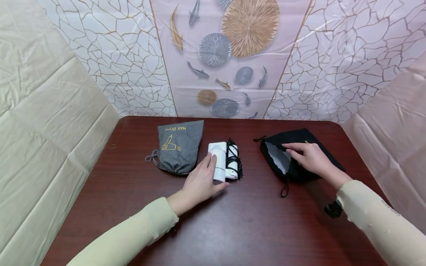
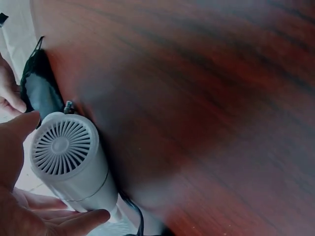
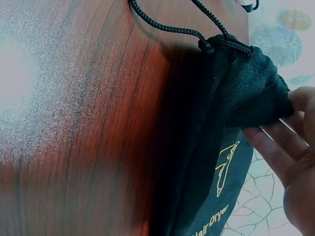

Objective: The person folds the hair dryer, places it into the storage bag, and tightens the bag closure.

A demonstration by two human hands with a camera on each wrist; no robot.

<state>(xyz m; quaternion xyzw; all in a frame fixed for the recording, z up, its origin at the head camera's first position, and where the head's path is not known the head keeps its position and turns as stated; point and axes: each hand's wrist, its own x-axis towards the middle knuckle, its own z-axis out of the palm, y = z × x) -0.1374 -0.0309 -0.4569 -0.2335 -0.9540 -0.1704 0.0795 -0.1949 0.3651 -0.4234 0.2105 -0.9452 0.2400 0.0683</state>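
A white folding hair dryer [image 1: 219, 159] lies on the table with its black cord [image 1: 234, 159] wound about the folded handle. My left hand [image 1: 198, 181] grips its barrel from the near left side. The left wrist view shows the slatted round vent [image 2: 61, 145] between thumb and fingers. To the right, my right hand [image 1: 311, 158] pinches the rim of a black drawstring pouch [image 1: 296, 136], which gapes with its pale lining [image 1: 279, 155] showing. In the right wrist view, yellow "Hair Dryer" lettering [image 3: 211, 221] runs down the pouch.
A grey drawstring pouch [image 1: 181, 149] with yellow print lies left of the dryer, its cord loop [image 1: 152, 155] at the left. All of it is on a dark red-brown table [image 1: 213, 229]. Patterned cloth [image 1: 133, 48] hangs behind the far edge, with plain cloth at both sides.
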